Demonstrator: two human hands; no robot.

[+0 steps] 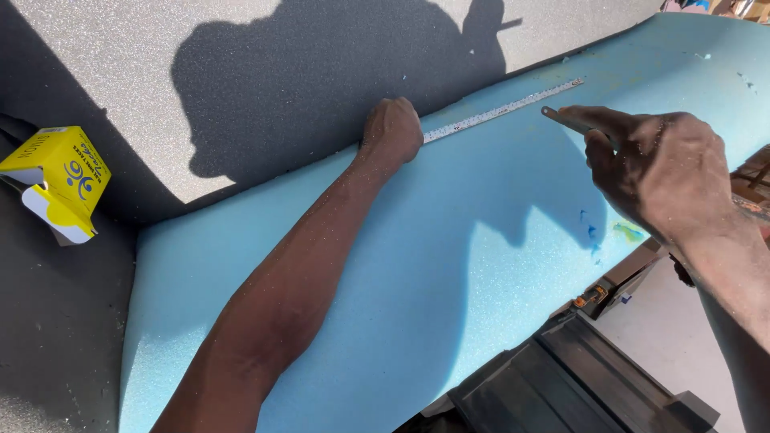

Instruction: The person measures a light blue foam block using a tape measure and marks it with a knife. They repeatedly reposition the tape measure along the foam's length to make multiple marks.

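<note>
Left hand (pixel 392 130): fist-like, fingers curled and pressed together, bearing down on the near end of a metal tape measure blade (pixel 504 109). Whether the fingers pinch the blade or only pin it flat, cannot tell; the fingertips are hidden under the hand.

Tape measure blade: runs from under the left fingers out to the right, lying flat along the far edge of a light blue foam slab (pixel 417 273). Its free end lies just beyond the right fingers.

Right hand (pixel 654 172): fingers closed around a slim dark tool, a pen or blade (pixel 561 119), kind not clear. The tool's tip pokes out past the fingers, just beside the tape blade, over the foam. Touching the foam or hovering: cannot tell.

Foam slab: under both forearms, sunlit with hand shadows across it. A few blue and green marks sit on the foam just below the right fingers.

Grey foam sheet (pixel 241 64): beyond the left fingers, past the slab's far edge.

Yellow cardboard box (pixel 56 180): well left of the left fingers, lying open on the grey surface.

Black case (pixel 577 377): below the right wrist, off the slab's near edge.
</note>
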